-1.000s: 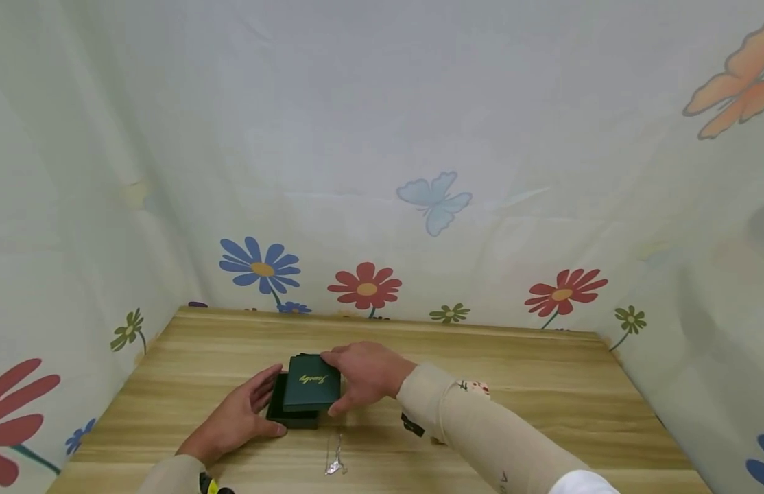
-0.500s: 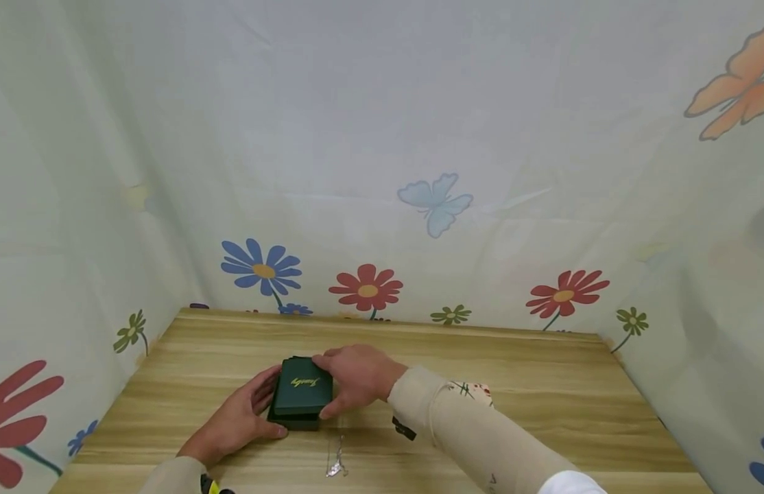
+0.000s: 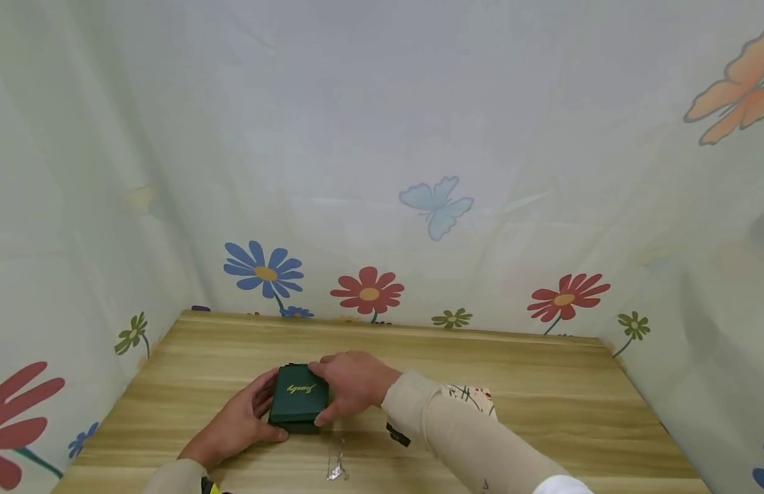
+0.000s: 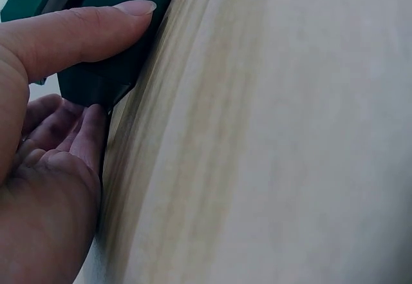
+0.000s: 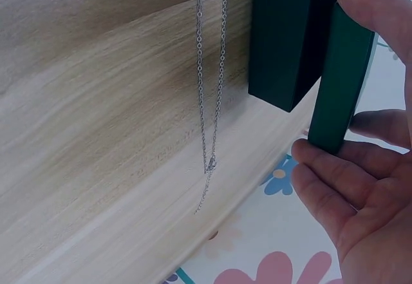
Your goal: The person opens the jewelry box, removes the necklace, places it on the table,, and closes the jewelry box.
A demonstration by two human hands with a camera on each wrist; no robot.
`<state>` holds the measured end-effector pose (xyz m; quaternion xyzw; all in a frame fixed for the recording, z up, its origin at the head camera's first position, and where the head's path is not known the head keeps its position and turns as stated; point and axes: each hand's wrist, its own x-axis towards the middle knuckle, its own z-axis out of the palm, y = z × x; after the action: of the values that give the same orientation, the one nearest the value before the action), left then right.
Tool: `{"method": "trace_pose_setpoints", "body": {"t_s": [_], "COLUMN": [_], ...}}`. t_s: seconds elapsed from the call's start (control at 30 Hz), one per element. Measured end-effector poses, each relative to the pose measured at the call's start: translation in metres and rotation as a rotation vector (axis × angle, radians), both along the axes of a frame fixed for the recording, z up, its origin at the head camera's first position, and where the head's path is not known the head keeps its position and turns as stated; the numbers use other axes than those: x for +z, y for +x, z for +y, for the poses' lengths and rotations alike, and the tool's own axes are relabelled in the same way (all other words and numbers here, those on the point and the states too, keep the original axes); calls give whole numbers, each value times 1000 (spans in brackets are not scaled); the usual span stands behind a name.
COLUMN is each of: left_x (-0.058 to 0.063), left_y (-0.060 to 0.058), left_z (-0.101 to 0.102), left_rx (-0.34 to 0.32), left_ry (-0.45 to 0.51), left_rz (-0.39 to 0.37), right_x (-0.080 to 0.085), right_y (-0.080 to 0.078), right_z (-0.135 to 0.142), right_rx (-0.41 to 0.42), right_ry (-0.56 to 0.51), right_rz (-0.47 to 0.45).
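A dark green jewelry box stands on the table, its lid [image 3: 300, 394] printed in gold and lying over the base [image 3: 300, 428]. My left hand [image 3: 236, 422] grips the base, thumb on the near side and fingers at the left side. With my right hand [image 3: 357, 381] I hold the lid by its right part. In the right wrist view the lid [image 5: 344, 71] sits slightly tilted, a narrow gap between it and the base [image 5: 277, 39]. A silver chain necklace [image 3: 337, 470] lies in front of the box. The inside of the box is hidden.
A cream patterned item [image 3: 477, 396] with red and green marks lies partly behind my right forearm. The wooden table [image 3: 542, 384] ends at a white curtain [image 3: 332, 137] printed with flowers and butterflies, which also hangs at both sides.
My right hand has moved the lid left and down, so that it now covers the base, which earlier showed partly open. The left hand and the necklace have stayed in place.
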<state>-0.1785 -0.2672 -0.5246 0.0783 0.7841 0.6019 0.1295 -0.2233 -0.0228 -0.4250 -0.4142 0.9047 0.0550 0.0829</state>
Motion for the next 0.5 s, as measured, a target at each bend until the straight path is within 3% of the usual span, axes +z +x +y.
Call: {"method": "trace_pose_setpoints", "body": {"t_s": [0.5], "left_x": [4], "left_y": [1], "left_z": [1], "left_rx": [13], "left_ry": [-28], "left_rz": [14], "right_x": [-6], "right_y": [-1], "right_z": [-8], "right_rx": [13], "right_ry": [27], "right_rz": [12]}}
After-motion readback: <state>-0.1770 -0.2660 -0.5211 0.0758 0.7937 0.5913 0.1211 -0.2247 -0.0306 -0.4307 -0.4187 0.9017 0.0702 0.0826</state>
